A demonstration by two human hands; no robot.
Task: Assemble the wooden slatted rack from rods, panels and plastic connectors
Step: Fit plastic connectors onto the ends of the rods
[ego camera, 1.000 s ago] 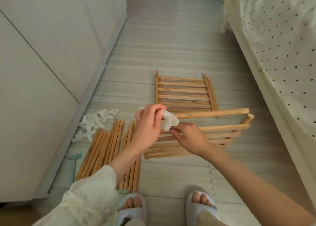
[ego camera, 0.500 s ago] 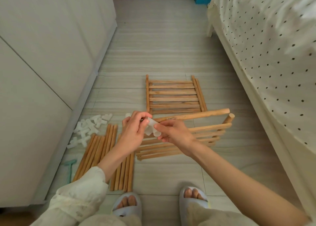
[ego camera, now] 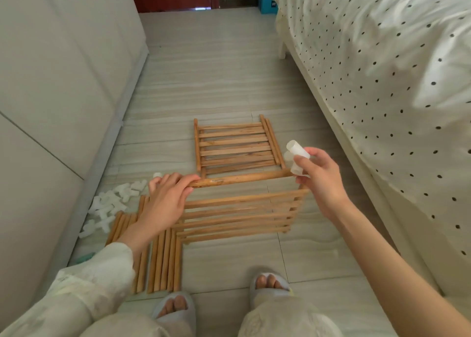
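My left hand (ego camera: 167,199) grips the left end of the top rod (ego camera: 242,178) of a wooden slatted panel (ego camera: 237,215) that stands tilted on the floor. At the rod's right end my right hand (ego camera: 318,173) holds a white plastic connector (ego camera: 297,155); its lower socket sits at the rod's tip. A second slatted panel (ego camera: 235,145) lies flat on the floor just behind. Loose wooden rods (ego camera: 158,255) lie in a bundle under my left forearm. A pile of white connectors (ego camera: 109,206) sits left of them.
A grey cabinet front (ego camera: 56,102) runs along the left. A bed with a dotted sheet (ego camera: 382,69) fills the right side. My slippered feet (ego camera: 224,301) stand at the bottom on the tiled floor. A blue box (ego camera: 267,1) is by the far door.
My right hand has carried the connector from the rod's left end to its right end. My left hand let go of the connector and now grips the rod's left end. The camera tilted up.
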